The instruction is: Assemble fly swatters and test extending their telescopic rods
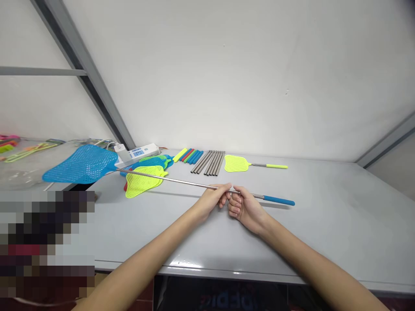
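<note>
Both hands grip the thin metal rod of a blue fly swatter (pixel 84 165), held across my front above the table. Its mesh head points to the left and its blue handle (pixel 279 200) to the right. My left hand (pixel 214 201) is closed on the rod near its middle. Close beside it, my right hand (pixel 244 207) pinches the rod with curled fingers, nearer the handle. The rod is drawn out long. Beyond my hands lies a short yellow fly swatter (pixel 237 163) with a yellow grip.
Several metal tubes (pixel 209 163) and coloured grips (pixel 189 156) lie in rows at the back of the grey table (pixel 324 216). Loose swatter heads (pixel 145 181) are piled at left, near a white power strip (pixel 142 151). A metal frame post (pixel 94 82) rises behind; the lower left is blurred out.
</note>
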The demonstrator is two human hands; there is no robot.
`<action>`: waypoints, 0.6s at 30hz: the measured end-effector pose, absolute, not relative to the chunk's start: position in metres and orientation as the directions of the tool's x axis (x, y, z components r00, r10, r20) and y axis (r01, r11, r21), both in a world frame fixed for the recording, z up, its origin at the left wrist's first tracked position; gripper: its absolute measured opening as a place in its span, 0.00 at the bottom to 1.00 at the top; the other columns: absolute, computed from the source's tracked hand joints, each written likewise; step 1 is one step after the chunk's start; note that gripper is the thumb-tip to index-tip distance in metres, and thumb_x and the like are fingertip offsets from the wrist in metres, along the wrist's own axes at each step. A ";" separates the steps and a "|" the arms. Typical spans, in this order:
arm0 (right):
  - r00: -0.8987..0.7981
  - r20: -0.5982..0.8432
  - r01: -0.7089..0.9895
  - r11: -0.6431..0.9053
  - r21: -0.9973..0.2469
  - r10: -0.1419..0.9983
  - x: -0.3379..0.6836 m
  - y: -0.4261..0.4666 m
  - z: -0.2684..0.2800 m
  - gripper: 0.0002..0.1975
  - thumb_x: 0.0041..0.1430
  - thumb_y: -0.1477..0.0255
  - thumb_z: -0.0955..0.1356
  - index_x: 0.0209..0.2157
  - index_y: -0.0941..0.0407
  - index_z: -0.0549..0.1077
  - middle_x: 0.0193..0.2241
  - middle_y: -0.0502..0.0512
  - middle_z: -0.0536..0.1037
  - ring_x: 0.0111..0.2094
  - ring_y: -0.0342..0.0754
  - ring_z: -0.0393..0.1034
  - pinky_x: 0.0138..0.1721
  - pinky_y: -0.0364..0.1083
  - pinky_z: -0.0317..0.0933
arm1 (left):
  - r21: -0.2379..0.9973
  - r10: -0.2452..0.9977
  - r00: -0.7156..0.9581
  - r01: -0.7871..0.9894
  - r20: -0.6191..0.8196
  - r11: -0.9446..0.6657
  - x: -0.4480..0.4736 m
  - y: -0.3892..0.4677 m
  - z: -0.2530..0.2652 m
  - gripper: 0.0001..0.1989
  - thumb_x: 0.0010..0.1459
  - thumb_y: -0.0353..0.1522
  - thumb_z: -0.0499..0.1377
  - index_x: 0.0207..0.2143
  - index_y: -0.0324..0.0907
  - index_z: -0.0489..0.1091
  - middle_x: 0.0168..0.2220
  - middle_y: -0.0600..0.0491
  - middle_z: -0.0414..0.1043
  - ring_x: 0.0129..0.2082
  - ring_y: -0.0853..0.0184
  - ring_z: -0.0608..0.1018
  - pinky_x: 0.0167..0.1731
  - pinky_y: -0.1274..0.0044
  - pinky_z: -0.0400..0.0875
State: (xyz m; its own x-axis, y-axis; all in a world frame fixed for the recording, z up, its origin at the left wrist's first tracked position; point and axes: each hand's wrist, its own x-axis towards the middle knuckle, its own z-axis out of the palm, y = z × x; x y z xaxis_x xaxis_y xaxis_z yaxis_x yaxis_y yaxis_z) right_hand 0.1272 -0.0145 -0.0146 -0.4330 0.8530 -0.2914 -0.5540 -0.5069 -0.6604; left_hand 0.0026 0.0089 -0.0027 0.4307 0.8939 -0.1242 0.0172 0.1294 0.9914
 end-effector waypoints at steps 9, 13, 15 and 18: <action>-0.420 -0.277 -0.567 -0.489 -0.663 0.864 0.129 -0.014 -0.013 0.18 0.49 0.63 0.60 0.13 0.57 0.53 0.09 0.44 0.53 0.13 0.38 0.48 0.18 0.40 0.45 | 0.999 0.884 0.465 0.012 -0.045 0.044 0.003 0.007 -0.004 0.17 0.48 0.42 0.51 0.18 0.38 0.61 0.14 0.59 0.57 0.14 0.77 0.60 0.17 0.81 0.54; -0.426 -0.287 -0.558 -0.499 -0.663 0.858 0.129 -0.015 -0.014 0.18 0.49 0.62 0.60 0.13 0.57 0.53 0.09 0.44 0.53 0.13 0.38 0.48 0.18 0.40 0.46 | 0.998 0.879 0.474 0.007 -0.051 0.055 0.004 0.008 -0.004 0.17 0.49 0.41 0.50 0.16 0.38 0.60 0.13 0.58 0.57 0.14 0.76 0.60 0.17 0.81 0.55; -0.426 -0.284 -0.552 -0.496 -0.671 0.859 0.129 -0.015 -0.014 0.18 0.48 0.62 0.60 0.13 0.57 0.53 0.09 0.44 0.53 0.13 0.38 0.48 0.18 0.41 0.46 | 0.998 0.876 0.478 0.009 -0.062 0.066 0.004 0.009 -0.005 0.17 0.49 0.40 0.49 0.16 0.38 0.61 0.13 0.58 0.57 0.14 0.76 0.60 0.17 0.81 0.55; -0.426 -0.279 -0.545 -0.490 -0.680 0.861 0.129 -0.015 -0.013 0.18 0.48 0.63 0.60 0.13 0.57 0.54 0.09 0.44 0.52 0.13 0.38 0.48 0.19 0.41 0.46 | 0.997 0.875 0.480 0.005 -0.068 0.075 0.004 0.010 -0.006 0.16 0.49 0.39 0.49 0.16 0.38 0.62 0.12 0.57 0.57 0.13 0.76 0.61 0.16 0.81 0.55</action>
